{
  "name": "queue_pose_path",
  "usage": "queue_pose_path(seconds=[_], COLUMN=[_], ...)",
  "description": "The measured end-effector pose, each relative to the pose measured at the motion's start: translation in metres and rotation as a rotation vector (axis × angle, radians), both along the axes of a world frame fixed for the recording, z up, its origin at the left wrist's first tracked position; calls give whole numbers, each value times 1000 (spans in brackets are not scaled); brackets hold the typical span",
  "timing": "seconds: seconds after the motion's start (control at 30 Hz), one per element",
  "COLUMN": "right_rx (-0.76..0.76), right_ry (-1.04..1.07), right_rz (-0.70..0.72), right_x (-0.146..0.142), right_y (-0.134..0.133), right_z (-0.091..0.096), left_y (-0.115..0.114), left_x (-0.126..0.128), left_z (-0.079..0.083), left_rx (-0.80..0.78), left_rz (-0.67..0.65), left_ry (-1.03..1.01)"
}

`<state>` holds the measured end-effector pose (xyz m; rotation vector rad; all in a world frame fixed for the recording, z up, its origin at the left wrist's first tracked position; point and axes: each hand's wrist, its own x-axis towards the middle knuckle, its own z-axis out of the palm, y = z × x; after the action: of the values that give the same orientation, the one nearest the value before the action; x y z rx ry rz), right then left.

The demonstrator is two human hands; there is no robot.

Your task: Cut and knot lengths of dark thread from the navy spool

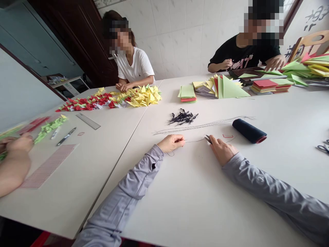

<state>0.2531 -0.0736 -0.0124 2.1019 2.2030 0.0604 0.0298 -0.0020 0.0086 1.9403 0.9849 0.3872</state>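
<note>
- While the left hand [171, 143] pinches a dark thread [195, 140] between thumb and forefinger, the right hand [222, 149] closes its fingers on small black snips [208, 139].
- The thread crosses the white table [180, 206] from the left fingertips to just beside the snips' blades, and a short loose tail curls below the left hand.
- Just past the right hand lie a navy thread spool [249, 131] with a red end and a small red scrap [227, 136].
- Ahead of the hands are a heap of black looped cords [182, 117] and long thin strands [203, 125].
- At left, a co-worker's hands [17, 144] hold strung green paper cranes [50, 128], near a pen [66, 136] and a clear ruler [88, 121].
- Farther off lie rows of red and yellow paper cranes [133, 97] and stacks of coloured paper [221, 87].
- Farthest, a co-worker's black T-shirt [244, 56] shows white letters, roughly "OAT"; dark brush characters [316, 17] on the wall are too cropped to read.
</note>
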Motion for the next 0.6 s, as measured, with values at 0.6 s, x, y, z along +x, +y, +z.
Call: queue_pose_path(seconds=[0.6], right_rx=[22], right_ry=[-18], right_rz=[19], right_x=[2], right_y=[0], right_z=[-3], left_y=[1], left_x=[-5], left_z=[1], left_rx=[-54], left_rz=[-19], left_ry=[-19])
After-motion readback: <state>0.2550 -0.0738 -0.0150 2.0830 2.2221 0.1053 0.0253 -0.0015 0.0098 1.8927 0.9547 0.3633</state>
